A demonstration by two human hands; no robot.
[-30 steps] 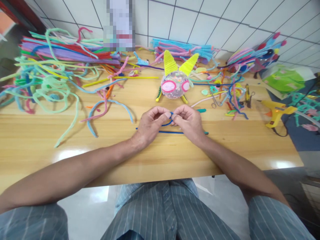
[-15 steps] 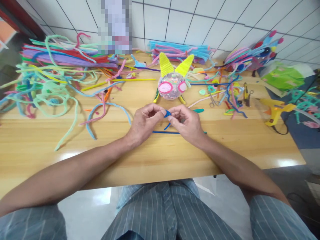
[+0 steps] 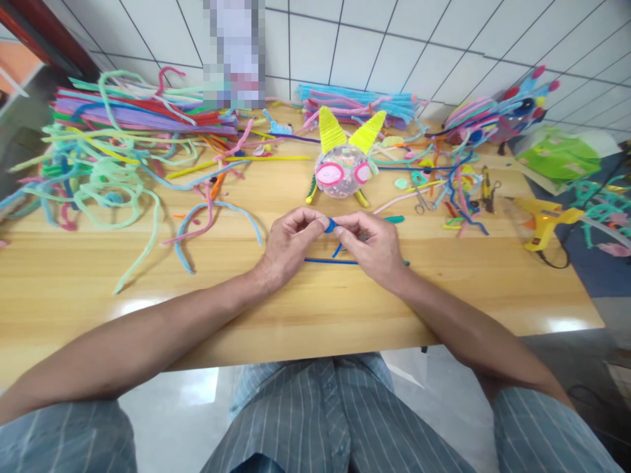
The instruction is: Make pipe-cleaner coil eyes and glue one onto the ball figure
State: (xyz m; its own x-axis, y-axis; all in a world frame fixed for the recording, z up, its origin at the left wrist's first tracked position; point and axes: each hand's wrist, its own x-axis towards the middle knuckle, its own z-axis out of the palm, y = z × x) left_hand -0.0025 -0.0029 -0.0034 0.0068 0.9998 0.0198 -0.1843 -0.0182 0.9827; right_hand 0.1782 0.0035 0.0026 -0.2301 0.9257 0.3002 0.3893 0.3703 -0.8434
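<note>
My left hand (image 3: 290, 244) and my right hand (image 3: 372, 244) meet above the middle of the wooden table (image 3: 148, 309). Both pinch a dark blue pipe cleaner (image 3: 331, 225), which forms a small coil between the fingertips. Its loose end hangs down between the hands to the table, where a straight dark blue length (image 3: 330, 261) lies below them. Just beyond the hands stands a clear ball figure (image 3: 344, 172) with pink-rimmed eyes and two yellow pipe-cleaner ears.
Heaps of coloured pipe cleaners (image 3: 123, 131) fill the back left, with more bundles (image 3: 359, 102) against the tiled wall. At the right lie scissors (image 3: 421, 200), pliers (image 3: 487, 187), a yellow glue gun (image 3: 545, 223) and a green packet (image 3: 562, 157).
The blue pipe cleaner has been wound from a wide loop into a tighter coil between my fingertips. Both hands stay in place.
</note>
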